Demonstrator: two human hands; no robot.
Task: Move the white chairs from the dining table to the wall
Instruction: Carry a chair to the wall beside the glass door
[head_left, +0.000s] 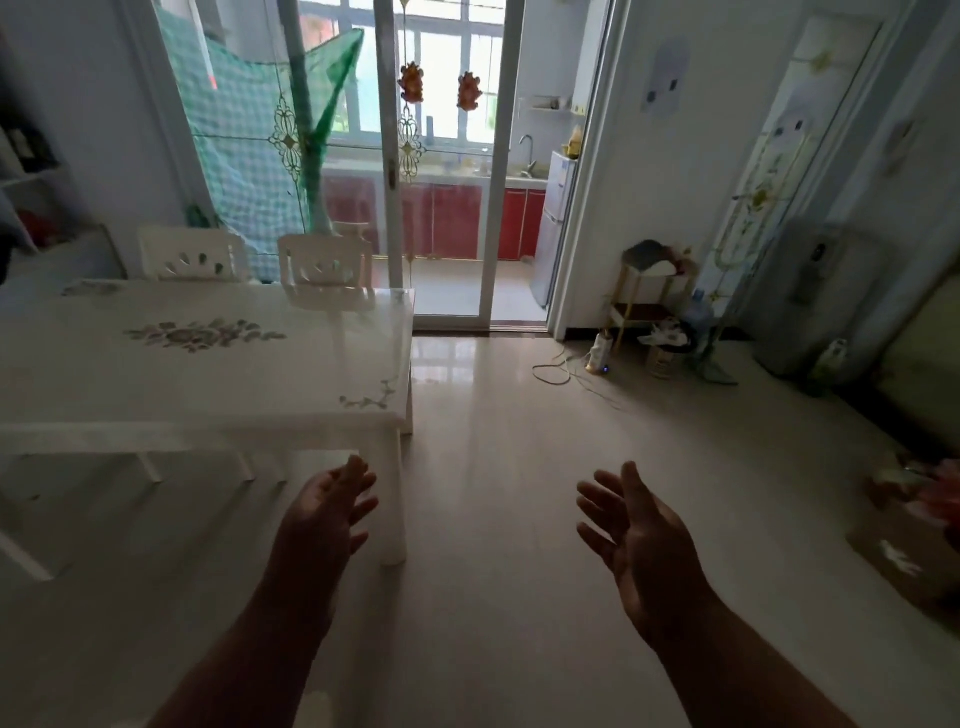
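Observation:
A white dining table (208, 395) with flower prints fills the left of the view. Two white chairs stand at its far side, one chair (192, 257) on the left and one chair (326, 265) on the right, only their backs showing above the tabletop. My left hand (324, 512) is open, fingers apart, in front of the table's near right leg. My right hand (636, 530) is open too, palm turned inward, over the bare floor. Neither hand touches anything.
A glass sliding door (447, 156) opens onto a kitchen with red cabinets. By the right wall stand a small gold shelf (649, 291), a cable (556, 371) on the floor, a water dispenser (800, 301) and a brown box (904, 556). Tiled floor stretches ahead.

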